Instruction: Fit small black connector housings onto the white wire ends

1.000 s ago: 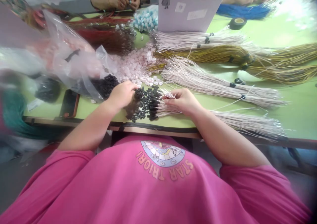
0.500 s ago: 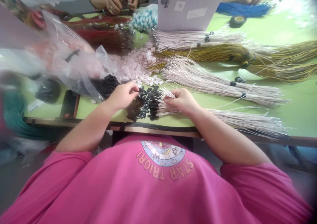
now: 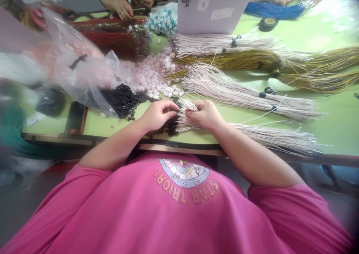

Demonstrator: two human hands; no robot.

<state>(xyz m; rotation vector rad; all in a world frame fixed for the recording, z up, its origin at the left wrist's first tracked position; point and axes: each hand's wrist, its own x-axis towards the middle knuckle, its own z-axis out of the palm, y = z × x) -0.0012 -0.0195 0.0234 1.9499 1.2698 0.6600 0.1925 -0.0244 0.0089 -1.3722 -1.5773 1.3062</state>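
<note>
Left hand (image 3: 158,114) has moved right to wires (image 3: 187,104) pinched in right hand (image 3: 206,114), its grip unclear, so both likely work together.

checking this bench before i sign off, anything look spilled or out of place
Possibly: small pale pieces and black pieces lie loose on the green table by the clear plastic bag, which could pass for a spill, though they may be set out deliberately. No damage stands out.
</note>
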